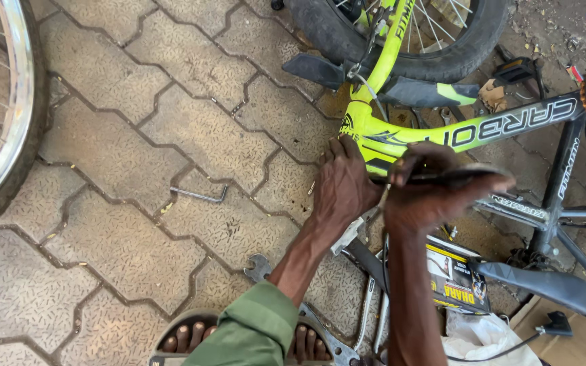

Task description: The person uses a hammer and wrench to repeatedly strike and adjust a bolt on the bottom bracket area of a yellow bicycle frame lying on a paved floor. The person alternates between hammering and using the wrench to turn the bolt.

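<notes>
Gripping dark tool (pixel 442 177), right hand (pixel 425 196); left hand (pixel 340 186) fingers flat on bicycle frame (pixel 401 132); wrench (pixel 198 195) nearby.

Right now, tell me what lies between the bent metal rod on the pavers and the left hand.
Only bare paving; the head view shows nothing between the bent rod and the left hand.

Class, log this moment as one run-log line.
left hand: on bike frame | right hand: gripping dark tool | bent rod: on paving
</notes>
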Available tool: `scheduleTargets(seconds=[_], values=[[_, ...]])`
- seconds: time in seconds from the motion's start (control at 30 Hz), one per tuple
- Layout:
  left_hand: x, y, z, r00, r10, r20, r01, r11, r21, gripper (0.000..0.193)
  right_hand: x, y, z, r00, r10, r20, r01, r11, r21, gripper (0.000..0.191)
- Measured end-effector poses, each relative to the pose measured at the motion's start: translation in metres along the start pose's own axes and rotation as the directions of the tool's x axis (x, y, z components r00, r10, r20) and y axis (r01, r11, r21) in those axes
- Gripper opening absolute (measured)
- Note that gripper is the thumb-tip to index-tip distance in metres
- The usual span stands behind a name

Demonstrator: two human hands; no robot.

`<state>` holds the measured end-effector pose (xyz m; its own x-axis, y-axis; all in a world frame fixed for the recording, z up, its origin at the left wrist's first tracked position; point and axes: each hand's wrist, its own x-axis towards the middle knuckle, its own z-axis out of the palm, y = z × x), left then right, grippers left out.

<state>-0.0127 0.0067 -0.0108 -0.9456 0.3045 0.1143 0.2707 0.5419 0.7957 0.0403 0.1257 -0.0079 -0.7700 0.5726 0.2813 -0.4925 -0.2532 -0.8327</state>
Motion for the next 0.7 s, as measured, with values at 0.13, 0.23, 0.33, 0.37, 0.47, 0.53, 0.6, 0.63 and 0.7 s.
scheduleTargets(seconds=[0.13,0.23,0.33,0.37,0.47,0.53,0.6,0.63,0.7], values=[[-0.001,-0.006,0.0,0.999,0.034,0.036,-0.035,0.999,0.035,0.1,-0.01,-0.038,-0.068,0.993,0.119,0.025,-0.122,0.981,0.153,0.101],[0.0,-0.009,0.004,0.999,0.037,0.02,-0.037,0.999,-0.005,0.103,-0.012,-0.088,-0.113,0.997,0.067,-0.023,-0.062,0.98,0.191,0.099],[0.002,-0.011,0.006,0.998,0.056,-0.023,-0.056,0.998,-0.017,0.104,0.011,-0.105,-0.11,0.945,-0.231,-0.231,0.26,0.96,0.105,0.093],[0.002,-0.012,0.005,0.996,0.071,-0.051,-0.072,0.997,-0.012,0.103,0.019,-0.101,-0.095,0.941,-0.253,-0.222,0.279,0.956,0.091,0.095],[0.002,-0.018,-0.008,0.998,0.053,-0.015,-0.054,0.996,-0.068,0.057,0.028,-0.058,-0.013,0.989,-0.083,0.123,0.088,0.995,-0.041,0.1],[0.002,-0.023,-0.018,0.999,0.031,-0.011,-0.033,0.983,-0.179,0.042,0.03,-0.042,0.049,0.936,0.05,0.347,-0.001,0.99,-0.14,0.105],[0.006,-0.028,-0.027,0.989,-0.022,-0.148,-0.026,0.949,-0.313,0.057,0.034,-0.051,0.104,0.849,0.111,0.517,0.017,0.972,-0.236,0.105],[0.009,-0.032,-0.029,0.992,-0.064,-0.108,0.027,0.948,-0.316,0.057,0.037,-0.062,0.127,0.813,0.156,0.561,0.044,0.945,-0.325,0.105],[0.011,-0.04,-0.029,0.99,-0.132,0.041,0.138,0.935,-0.326,0.057,0.034,-0.085,0.167,0.789,0.272,0.551,0.08,0.843,-0.532,0.101]])
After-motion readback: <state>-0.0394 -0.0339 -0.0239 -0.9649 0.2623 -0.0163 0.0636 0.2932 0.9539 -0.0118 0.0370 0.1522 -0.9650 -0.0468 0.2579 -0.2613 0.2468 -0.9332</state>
